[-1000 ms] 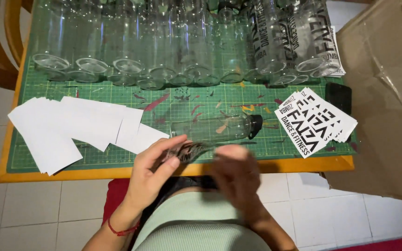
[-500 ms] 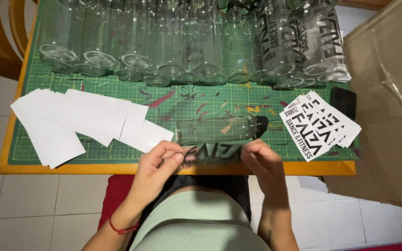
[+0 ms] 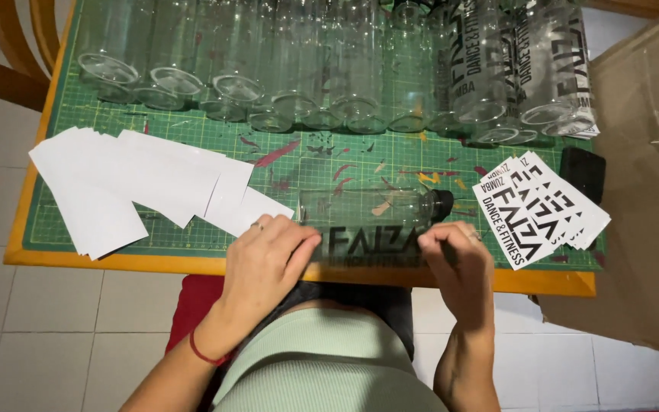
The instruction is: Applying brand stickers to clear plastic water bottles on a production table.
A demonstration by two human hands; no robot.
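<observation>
A clear plastic bottle (image 3: 368, 210) lies on its side on the green cutting mat (image 3: 306, 164), its dark cap pointing right. A transparent sticker with black lettering (image 3: 371, 246) stretches along the bottle's near side. My left hand (image 3: 268, 255) pinches the sticker's left end against the bottle. My right hand (image 3: 459, 259) pinches the right end near the bottle's neck.
Rows of clear bottles (image 3: 284, 69) lie across the back of the mat, those at the right (image 3: 520, 69) carrying black lettering. White backing papers (image 3: 131, 187) fan out at left. A stack of lettered stickers (image 3: 539, 210) and a black object (image 3: 583, 172) sit at right, beside a cardboard box (image 3: 642, 191).
The bottle has turned level across the mat's front. My right hand moved right to the neck end, and the lettered sticker now lies stretched along the bottle between both hands.
</observation>
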